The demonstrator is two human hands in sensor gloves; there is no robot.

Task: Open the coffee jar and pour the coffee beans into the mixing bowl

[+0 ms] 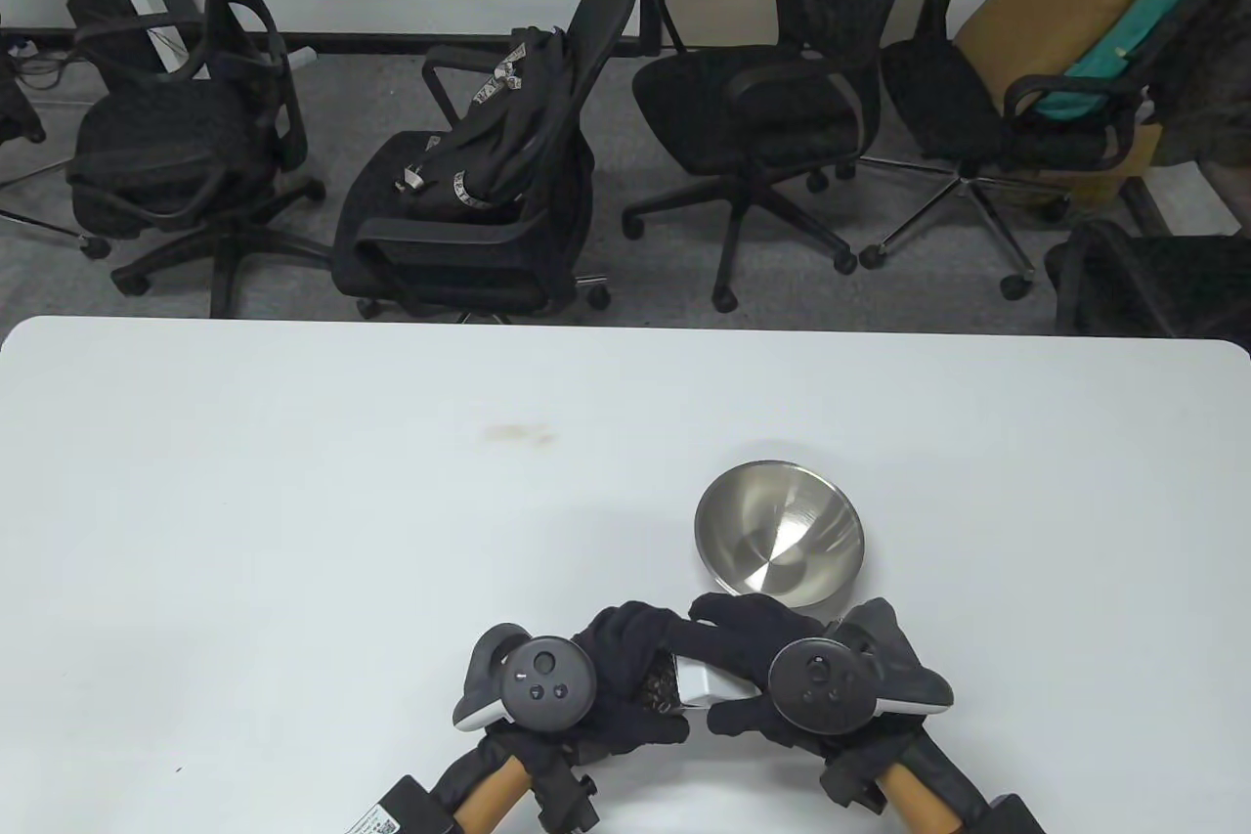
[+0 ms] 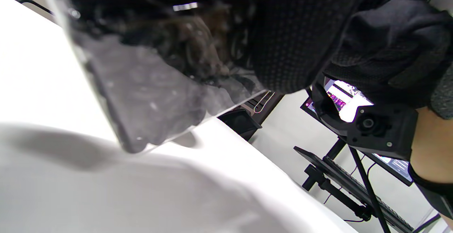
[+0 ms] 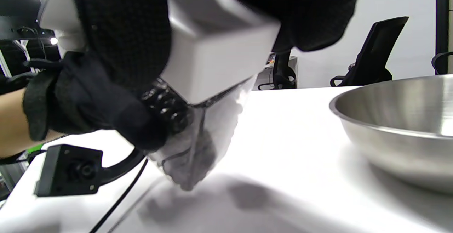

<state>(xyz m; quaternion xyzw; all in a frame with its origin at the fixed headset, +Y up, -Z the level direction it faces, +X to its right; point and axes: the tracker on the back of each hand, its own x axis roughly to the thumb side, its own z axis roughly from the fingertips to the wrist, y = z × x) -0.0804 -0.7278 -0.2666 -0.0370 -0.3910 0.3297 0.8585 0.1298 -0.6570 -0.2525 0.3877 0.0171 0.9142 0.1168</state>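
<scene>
A clear square coffee jar (image 1: 668, 678) with dark beans inside is held tilted just above the white table near its front edge. My left hand (image 1: 625, 678) grips the jar's body (image 2: 152, 95). My right hand (image 1: 753, 658) grips its white square lid (image 1: 706, 682), which sits on the jar (image 3: 216, 52). The jar's lower corner hangs close over the table (image 3: 187, 176). An empty steel mixing bowl (image 1: 779, 533) stands just behind and right of the hands; it also shows in the right wrist view (image 3: 400, 119).
The white table (image 1: 293, 502) spreads wide to the left and behind the bowl. Several black office chairs (image 1: 489, 189) stand beyond the far edge. A keyboard and monitor stand (image 2: 354, 190) are beside the table.
</scene>
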